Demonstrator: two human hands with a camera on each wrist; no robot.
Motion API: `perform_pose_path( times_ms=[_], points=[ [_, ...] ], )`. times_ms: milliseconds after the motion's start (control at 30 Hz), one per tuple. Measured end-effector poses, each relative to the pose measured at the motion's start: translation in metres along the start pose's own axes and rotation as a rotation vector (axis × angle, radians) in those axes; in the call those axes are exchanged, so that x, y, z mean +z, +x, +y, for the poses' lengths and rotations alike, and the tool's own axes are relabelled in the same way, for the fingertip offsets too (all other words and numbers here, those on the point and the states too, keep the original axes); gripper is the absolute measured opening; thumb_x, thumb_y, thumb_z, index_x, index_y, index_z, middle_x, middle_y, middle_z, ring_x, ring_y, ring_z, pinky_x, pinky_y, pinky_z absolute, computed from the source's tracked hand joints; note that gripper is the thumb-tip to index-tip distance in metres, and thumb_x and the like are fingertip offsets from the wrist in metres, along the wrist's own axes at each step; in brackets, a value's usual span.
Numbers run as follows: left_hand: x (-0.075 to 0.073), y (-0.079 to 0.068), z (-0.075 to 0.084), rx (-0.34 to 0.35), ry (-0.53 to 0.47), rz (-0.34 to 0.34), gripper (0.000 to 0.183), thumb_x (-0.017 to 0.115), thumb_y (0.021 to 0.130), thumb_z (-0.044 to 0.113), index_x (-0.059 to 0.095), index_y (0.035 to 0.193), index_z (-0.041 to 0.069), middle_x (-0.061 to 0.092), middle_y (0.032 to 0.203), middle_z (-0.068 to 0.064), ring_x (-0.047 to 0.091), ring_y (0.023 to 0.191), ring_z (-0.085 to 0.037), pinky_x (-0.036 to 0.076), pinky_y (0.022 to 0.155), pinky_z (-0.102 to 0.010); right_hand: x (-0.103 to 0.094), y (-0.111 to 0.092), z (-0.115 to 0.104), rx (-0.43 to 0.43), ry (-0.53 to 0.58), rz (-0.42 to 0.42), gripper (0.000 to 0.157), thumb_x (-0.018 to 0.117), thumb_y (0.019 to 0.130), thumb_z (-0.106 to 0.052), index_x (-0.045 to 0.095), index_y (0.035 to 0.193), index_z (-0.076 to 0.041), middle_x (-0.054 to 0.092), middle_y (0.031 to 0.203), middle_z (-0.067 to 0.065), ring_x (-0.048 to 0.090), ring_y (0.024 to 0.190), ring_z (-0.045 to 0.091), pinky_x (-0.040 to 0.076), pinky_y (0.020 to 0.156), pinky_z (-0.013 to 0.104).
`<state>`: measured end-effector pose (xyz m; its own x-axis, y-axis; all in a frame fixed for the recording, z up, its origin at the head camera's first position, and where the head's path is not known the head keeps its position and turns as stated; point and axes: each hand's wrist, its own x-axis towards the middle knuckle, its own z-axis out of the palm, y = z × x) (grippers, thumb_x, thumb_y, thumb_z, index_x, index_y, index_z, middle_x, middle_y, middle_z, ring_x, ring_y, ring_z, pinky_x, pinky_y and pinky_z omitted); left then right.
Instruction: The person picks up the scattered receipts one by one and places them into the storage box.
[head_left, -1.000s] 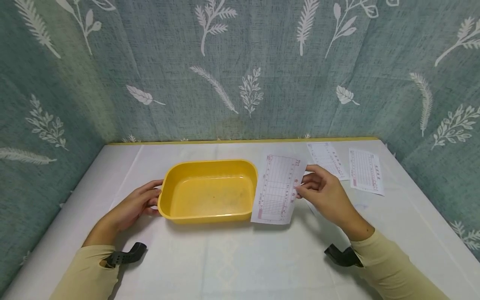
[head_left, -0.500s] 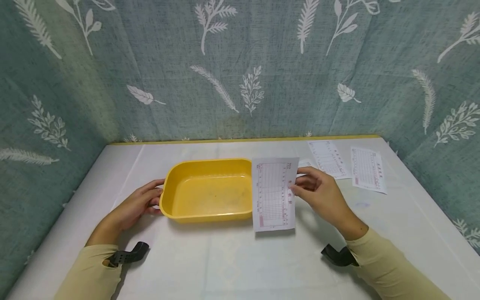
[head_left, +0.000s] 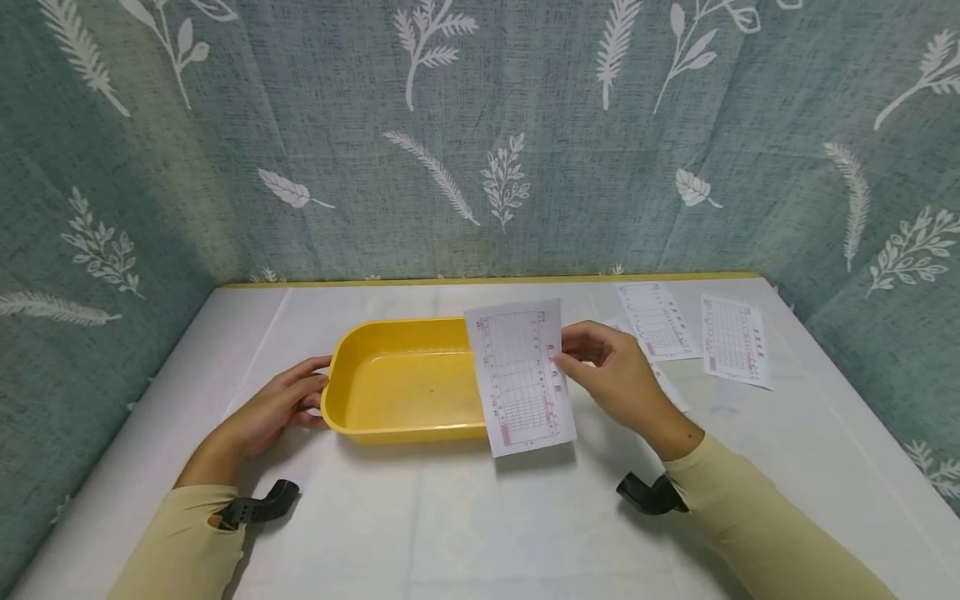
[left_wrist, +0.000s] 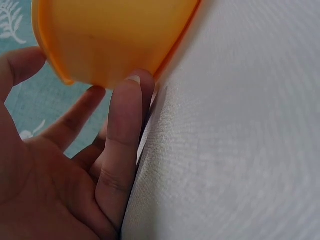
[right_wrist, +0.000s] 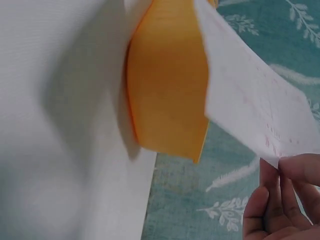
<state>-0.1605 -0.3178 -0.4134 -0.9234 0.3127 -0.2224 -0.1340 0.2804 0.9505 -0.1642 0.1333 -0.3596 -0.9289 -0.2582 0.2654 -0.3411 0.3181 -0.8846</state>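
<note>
In the head view a yellow plastic tub [head_left: 405, 392] stands on the white table. My left hand [head_left: 270, 412] is at its left end, fingertips touching the outside of the wall and rim; in the left wrist view the fingers [left_wrist: 122, 125] are spread against that end. A printed paper form [head_left: 521, 379] with red lines is held up by my right hand [head_left: 618, 379], pinched at its right edge between thumb and fingers. The form hangs tilted in front of the tub's right end and hides it. Seen from the right wrist, the paper is clear of the table, beside the tub.
More printed forms lie at the back right: one sheet [head_left: 660, 321], another sheet [head_left: 735, 342] to its right, and a third [head_left: 670, 390] partly hidden behind my right hand. A patterned green cloth [head_left: 450, 208] rises behind the table.
My right hand has moved left with the form, bringing it further across the tub's right end. The form now leans differently. The left hand stays at the tub, which looks nearly unmoved.
</note>
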Motion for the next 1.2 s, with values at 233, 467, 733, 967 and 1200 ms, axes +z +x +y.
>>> perform_pose_path(
  times_ms=[233, 467, 733, 967, 1200],
  points=[
    [0.0, 0.001, 0.0, 0.0, 0.042, 0.02, 0.053, 0.045, 0.107, 0.03, 0.033, 0.151, 0.004, 0.066, 0.107, 0.011, 0.067, 0.082, -0.009, 0.06, 0.074, -0.023, 0.008, 0.013, -0.003, 0.013, 0.0, -0.014, 0.02, 0.071, 0.091, -0.005, 0.069, 0.111, -0.004, 0.072, 0.105, 0.011, 0.067, 0.091, 0.02, 0.055, 0.08, 0.023],
    [0.0, 0.002, 0.001, -0.002, 0.062, 0.015, 0.057, 0.047, 0.106, 0.029, 0.029, 0.153, 0.002, 0.06, 0.115, 0.005, 0.065, 0.087, -0.01, 0.06, 0.075, -0.025, 0.015, 0.026, -0.003, 0.017, -0.023, -0.033, 0.021, 0.07, 0.092, -0.005, 0.069, 0.113, -0.005, 0.073, 0.107, 0.011, 0.069, 0.093, 0.021, 0.056, 0.082, 0.023],
    [0.001, -0.001, 0.002, 0.005, 0.077, 0.008, 0.058, 0.047, 0.106, 0.028, 0.028, 0.153, 0.001, 0.059, 0.115, 0.002, 0.066, 0.087, -0.012, 0.06, 0.076, -0.025, 0.026, 0.042, -0.004, -0.01, -0.011, -0.059, 0.02, 0.065, 0.093, 0.0, 0.07, 0.111, -0.004, 0.072, 0.101, 0.014, 0.068, 0.085, 0.022, 0.054, 0.075, 0.024],
    [0.002, -0.001, -0.001, 0.006, 0.056, 0.005, 0.057, 0.047, 0.106, 0.028, 0.029, 0.153, 0.0, 0.06, 0.114, 0.004, 0.065, 0.087, -0.011, 0.06, 0.075, -0.025, 0.039, 0.05, -0.003, 0.005, -0.023, -0.069, 0.025, 0.062, 0.092, 0.003, 0.068, 0.114, -0.005, 0.071, 0.105, 0.012, 0.067, 0.089, 0.022, 0.055, 0.078, 0.033],
    [0.001, 0.0, 0.0, 0.007, 0.071, 0.022, 0.058, 0.048, 0.106, 0.029, 0.03, 0.153, 0.002, 0.059, 0.116, 0.001, 0.064, 0.085, -0.011, 0.06, 0.073, -0.024, 0.051, 0.055, 0.0, 0.026, -0.006, -0.09, 0.033, 0.061, 0.09, 0.004, 0.068, 0.121, -0.005, 0.069, 0.107, 0.014, 0.065, 0.09, 0.023, 0.053, 0.081, 0.031]
  ],
)
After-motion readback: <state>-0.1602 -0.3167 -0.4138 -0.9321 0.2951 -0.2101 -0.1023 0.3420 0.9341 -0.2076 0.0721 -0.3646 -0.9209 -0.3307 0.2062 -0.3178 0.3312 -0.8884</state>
